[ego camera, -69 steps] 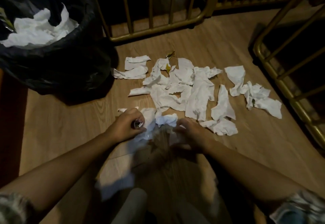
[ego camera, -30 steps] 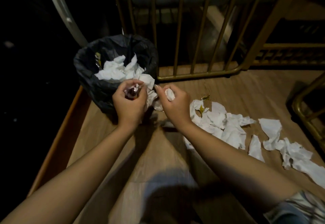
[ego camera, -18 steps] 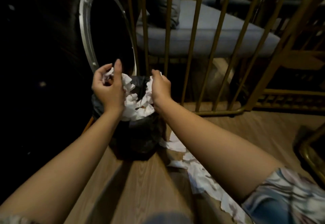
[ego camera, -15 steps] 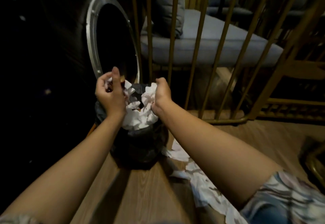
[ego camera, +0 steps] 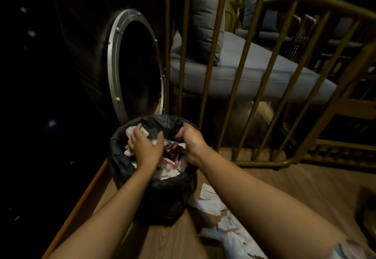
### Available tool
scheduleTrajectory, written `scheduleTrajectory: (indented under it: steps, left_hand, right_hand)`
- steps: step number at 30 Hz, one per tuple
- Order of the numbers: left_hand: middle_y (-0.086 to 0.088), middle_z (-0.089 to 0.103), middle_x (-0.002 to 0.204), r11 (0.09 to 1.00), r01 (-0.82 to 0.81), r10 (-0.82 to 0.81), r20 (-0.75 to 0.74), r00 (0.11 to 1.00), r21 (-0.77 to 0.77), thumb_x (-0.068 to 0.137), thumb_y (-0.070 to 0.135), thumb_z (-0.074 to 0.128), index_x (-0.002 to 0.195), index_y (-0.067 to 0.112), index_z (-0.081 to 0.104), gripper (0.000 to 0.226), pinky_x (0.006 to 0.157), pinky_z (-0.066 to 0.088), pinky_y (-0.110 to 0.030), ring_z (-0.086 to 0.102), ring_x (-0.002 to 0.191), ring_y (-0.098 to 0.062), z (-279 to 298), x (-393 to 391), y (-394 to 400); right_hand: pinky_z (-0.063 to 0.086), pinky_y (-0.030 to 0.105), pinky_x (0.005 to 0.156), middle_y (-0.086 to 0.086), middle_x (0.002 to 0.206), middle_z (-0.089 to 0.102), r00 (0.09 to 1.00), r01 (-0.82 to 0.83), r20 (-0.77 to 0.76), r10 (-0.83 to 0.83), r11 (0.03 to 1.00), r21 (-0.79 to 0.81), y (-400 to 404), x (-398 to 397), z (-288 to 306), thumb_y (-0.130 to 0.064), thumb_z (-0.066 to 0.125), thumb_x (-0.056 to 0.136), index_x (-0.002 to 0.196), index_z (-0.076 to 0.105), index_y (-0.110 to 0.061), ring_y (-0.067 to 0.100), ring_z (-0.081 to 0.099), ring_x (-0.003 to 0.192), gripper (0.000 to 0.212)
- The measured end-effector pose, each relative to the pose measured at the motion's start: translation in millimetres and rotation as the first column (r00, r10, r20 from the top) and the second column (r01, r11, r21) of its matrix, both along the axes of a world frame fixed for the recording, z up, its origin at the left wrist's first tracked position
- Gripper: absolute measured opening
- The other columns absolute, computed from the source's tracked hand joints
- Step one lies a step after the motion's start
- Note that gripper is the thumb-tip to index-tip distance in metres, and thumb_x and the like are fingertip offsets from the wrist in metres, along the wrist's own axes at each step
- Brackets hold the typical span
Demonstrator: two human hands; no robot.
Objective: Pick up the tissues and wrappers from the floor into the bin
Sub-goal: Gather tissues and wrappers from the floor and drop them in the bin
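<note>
Both hands were over the bin (ego camera: 154,193): my left hand (ego camera: 145,149) lay flat, fingers loose, pressing tissues (ego camera: 168,172) down; my right hand (ego camera: 190,144) was curled, maybe empty, I couldn't tell. More tissues on the floor (ego camera: 211,206) lay at five o'clock, light and soft, best pinched by bunching.

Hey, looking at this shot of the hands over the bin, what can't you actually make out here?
- Head view: how full the bin is below the top layer; tissues and both hands cover it.
- Head view: whether the right hand still holds anything; its curled fingers point away.
- Head view: how many tissues on the floor remain; the right forearm and bottom edge cut them off.
- Head view: the dark red wrapper, too dim to identify.
</note>
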State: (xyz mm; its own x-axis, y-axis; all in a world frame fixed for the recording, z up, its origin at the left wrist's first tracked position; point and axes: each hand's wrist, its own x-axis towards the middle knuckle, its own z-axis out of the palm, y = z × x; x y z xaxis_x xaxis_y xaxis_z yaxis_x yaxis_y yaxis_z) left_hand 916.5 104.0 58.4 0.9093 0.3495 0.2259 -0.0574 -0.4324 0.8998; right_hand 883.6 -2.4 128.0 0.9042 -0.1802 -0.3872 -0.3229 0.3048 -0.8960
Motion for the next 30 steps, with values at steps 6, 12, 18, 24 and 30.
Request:
scheduleTrajectory:
  steps: [6, 12, 18, 24, 30]
  left_hand:
    - [-0.004, 0.061, 0.122, 0.995, 0.074, -0.035, 0.483, 0.875, -0.062, 0.092, 0.011, 0.06, 0.119, 0.012, 0.057, 0.027, 0.099, 0.04, -0.017, 0.054, 0.118, -0.015, 19, -24, -3]
    - [0.006, 0.063, 0.08, 0.89, 0.451, -0.431, 0.455, 0.779, 0.069, 0.089, 0.011, 0.067, 0.118, 0.012, 0.054, 0.031, 0.072, 0.049, -0.014, 0.063, 0.077, -0.002, 40, -60, -45]
    - [0.008, 0.063, 0.078, 0.335, 0.773, -0.859, -0.162, 0.485, 0.539, 0.087, 0.025, 0.067, 0.11, 0.022, 0.055, 0.027, 0.065, 0.049, -0.024, 0.06, 0.068, -0.005, 42, -84, -113]
    - [0.005, 0.063, 0.087, -0.087, 0.821, -0.796, -0.535, 0.284, 0.564, 0.088, 0.031, 0.063, 0.113, 0.022, 0.058, 0.028, 0.074, 0.048, -0.033, 0.061, 0.083, -0.019, -7, -126, -195]
    - [-0.004, 0.047, 0.135, -0.168, 0.842, -0.756, -0.615, 0.223, 0.512, 0.086, 0.04, 0.065, 0.127, 0.024, 0.052, 0.046, 0.1, 0.041, -0.032, 0.048, 0.122, -0.023, -88, -188, -249]
  right_hand:
    - [0.053, 0.032, 0.082, 0.011, 0.12, 0.063, 0.993, 0.015, 0.117, 0.028, 0.937, -0.35, -37, -16, 4, -0.002, 0.045, 0.092, 0.12, 0.061, -0.014, 0.019, 0.06, 0.099, 0.035]
    - [0.045, 0.008, 0.051, 0.006, 0.095, 0.067, 0.95, -0.071, 0.189, 0.247, 0.765, -0.641, -107, -78, 23, 0.001, 0.052, 0.094, 0.11, 0.063, -0.004, 0.004, 0.062, 0.072, 0.02]
    - [0.054, 0.019, 0.072, 0.002, 0.086, 0.07, 0.933, -0.053, 0.154, 0.326, 0.547, -0.835, -192, -148, -3, -0.006, 0.061, 0.091, 0.096, 0.067, -0.015, 0.011, 0.068, 0.077, 0.012]
    - [0.05, 0.019, 0.064, 0.014, 0.085, 0.068, 0.99, 0.082, 0.137, 0.025, 0.691, -0.718, -267, -225, -85, -0.002, 0.053, 0.094, 0.11, 0.061, -0.007, 0.007, 0.062, 0.067, 0.018]
    - [0.047, 0.032, 0.098, -0.004, 0.125, 0.056, 0.996, -0.001, -0.061, -0.06, 0.703, -0.711, -287, -310, -175, -0.058, 0.071, 0.076, 0.137, 0.038, -0.033, 0.01, 0.054, 0.113, 0.074]
